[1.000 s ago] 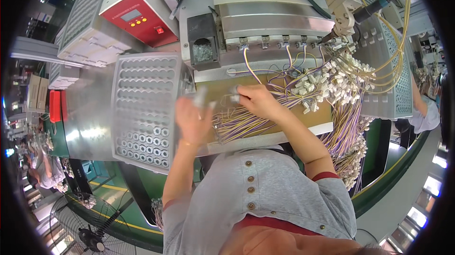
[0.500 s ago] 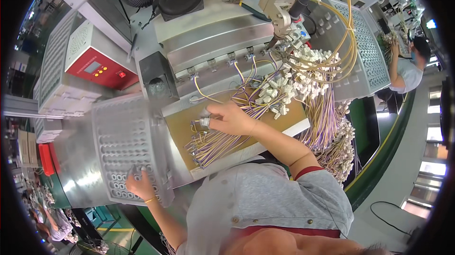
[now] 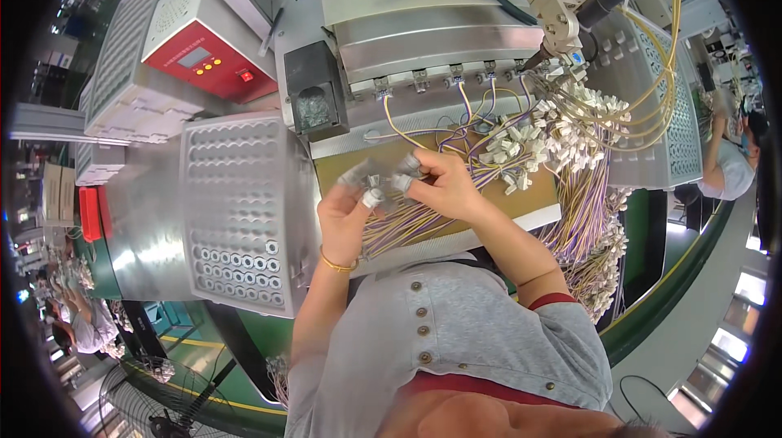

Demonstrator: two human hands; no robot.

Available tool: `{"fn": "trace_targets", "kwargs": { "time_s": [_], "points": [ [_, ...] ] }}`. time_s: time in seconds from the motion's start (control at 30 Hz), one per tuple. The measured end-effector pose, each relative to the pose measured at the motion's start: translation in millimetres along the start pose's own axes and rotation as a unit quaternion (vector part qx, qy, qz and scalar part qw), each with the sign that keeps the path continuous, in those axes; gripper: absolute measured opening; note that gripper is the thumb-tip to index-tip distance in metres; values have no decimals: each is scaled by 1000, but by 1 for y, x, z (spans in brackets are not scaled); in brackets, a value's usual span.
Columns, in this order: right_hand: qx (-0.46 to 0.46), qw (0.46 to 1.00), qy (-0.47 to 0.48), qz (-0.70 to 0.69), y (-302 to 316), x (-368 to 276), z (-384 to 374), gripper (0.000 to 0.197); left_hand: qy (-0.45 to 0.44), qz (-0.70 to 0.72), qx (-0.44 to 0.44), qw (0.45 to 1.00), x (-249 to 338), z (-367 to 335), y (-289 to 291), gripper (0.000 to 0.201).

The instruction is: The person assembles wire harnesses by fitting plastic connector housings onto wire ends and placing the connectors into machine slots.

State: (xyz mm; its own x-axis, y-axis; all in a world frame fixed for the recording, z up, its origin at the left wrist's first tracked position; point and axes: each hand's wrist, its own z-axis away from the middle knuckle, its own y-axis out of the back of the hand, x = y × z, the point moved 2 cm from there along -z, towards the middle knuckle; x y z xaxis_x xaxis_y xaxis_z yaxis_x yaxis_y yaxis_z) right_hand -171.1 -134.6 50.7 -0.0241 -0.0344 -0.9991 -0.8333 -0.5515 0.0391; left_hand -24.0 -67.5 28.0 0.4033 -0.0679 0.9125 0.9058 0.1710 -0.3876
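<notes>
Hovering close together above the purple-and-yellow wire bundle [image 3: 407, 225], the left hand [image 3: 344, 218] and right hand [image 3: 448, 186] nearly meet at their covered fingertips; blur hides whether these 2 clamp anything. The bundle lies on a brown board [image 3: 332, 168], right of a translucent tray [image 3: 234, 163] holding ring-shaped parts [image 3: 247, 261].

left fingers [image 3: 356, 173] blurred, piece [image 3: 374, 181] beside them too small to tell, wire-guarded fan [image 3: 167, 426] cut off below
</notes>
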Motion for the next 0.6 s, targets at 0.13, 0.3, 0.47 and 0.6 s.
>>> {"fn": "trace_targets", "kwargs": {
  "time_s": [0.13,0.3,0.47,0.6],
  "points": [
    [12,999,10,31,1,2,0,10,-8,1,-9,1000,4,1,-5,41],
    [17,1000,5,19,2,-4,1,9,-46,5,-42,998,7,4,-5,41],
    [11,998,23,65,8,-11,3,10,-54,-19,-55,997,8,6,-10,40],
    [-3,986,88,144,13,-15,2,13,-52,-21,-62,996,11,4,-18,34]
  ]
}}
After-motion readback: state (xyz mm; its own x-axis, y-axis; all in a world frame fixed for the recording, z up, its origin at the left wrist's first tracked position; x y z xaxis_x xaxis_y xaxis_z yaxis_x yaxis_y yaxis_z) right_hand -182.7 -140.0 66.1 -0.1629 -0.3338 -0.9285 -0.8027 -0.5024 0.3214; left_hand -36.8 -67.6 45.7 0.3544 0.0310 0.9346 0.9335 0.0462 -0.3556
